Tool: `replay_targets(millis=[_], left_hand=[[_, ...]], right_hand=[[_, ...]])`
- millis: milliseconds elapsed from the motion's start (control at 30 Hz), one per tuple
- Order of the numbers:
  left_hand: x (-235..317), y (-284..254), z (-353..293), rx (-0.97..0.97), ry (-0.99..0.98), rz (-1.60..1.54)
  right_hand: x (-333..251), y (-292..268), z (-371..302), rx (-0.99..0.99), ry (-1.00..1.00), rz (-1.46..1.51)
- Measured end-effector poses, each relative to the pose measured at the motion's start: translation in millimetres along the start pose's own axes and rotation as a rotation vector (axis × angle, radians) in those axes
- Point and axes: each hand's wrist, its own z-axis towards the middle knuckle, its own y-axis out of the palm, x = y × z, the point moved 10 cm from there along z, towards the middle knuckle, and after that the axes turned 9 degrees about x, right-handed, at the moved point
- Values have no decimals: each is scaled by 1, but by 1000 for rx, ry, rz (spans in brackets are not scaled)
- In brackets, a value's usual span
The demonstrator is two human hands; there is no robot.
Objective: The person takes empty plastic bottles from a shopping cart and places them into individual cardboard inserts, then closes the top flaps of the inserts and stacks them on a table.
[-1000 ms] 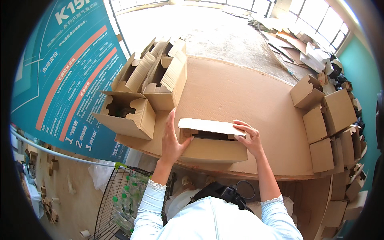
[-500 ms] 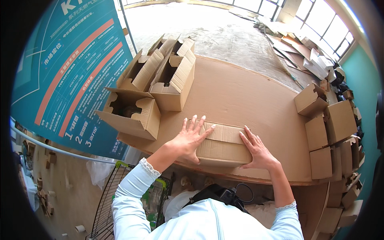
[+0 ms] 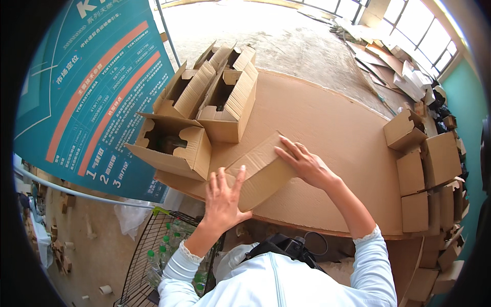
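A closed, long cardboard box lies slantwise on the brown cardboard-covered table, its far end pointing up to the right. My left hand grips its near left end, fingers over the top and thumb along the near side. Around the far right end is my right hand, with its fingers on the top edge; its thumb is hard to make out. Just left of my left hand stands an open cardboard box, with something dark inside that I cannot make out.
More open-topped boxes stand at the table's back left, beside a teal printed banner. Stacked cartons line the right side. A black wire cart holds several green-capped bottles below the table's left edge.
The closed box has turned counter-clockwise from lying crosswise to slanting. My left hand has moved nearer and leftward, while my right hand has moved farther away and slightly left.
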Motion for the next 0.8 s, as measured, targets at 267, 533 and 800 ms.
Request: replay_targets(millis=[267, 533, 800], left_hand=[[-62, -21, -31, 141, -338, 52], [-61, -17, -39, 344, -448, 30], [-64, -15, -37, 340, -517, 36]], right_hand=[[-49, 56, 104, 81, -346, -203], [-48, 78, 129, 132, -487, -413], [-45, 75, 138, 145, -498, -572]])
